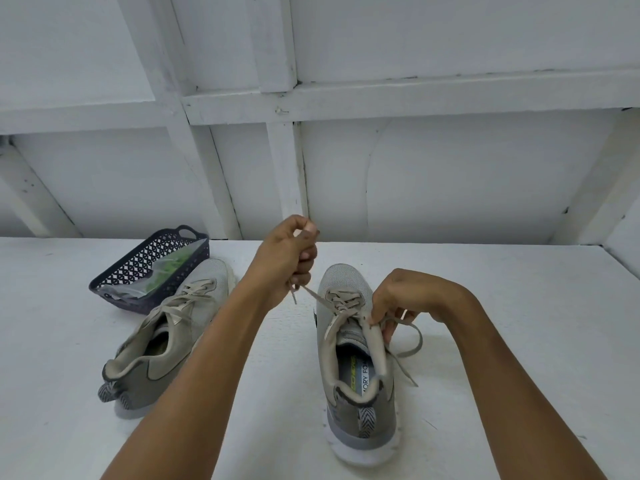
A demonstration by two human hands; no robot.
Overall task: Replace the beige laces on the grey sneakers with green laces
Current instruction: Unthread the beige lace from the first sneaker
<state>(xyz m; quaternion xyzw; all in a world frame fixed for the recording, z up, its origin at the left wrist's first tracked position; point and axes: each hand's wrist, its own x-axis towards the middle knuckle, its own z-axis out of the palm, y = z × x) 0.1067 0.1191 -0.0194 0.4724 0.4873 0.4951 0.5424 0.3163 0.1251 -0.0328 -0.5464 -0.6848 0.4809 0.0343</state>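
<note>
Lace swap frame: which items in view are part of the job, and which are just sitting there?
Job: sneaker being unlaced, beige lace, second sneaker, bag of green laces, left hand pulling the lace, right hand steadying that sneaker.
Just there: basket, table, wall.

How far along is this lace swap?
Barely begun; nothing looks finished. The left hand pulls the beige lace from one sneaker while the right hand grips its upper edge. The other sneaker is fully laced in beige; the green laces sit in the basket.
</note>
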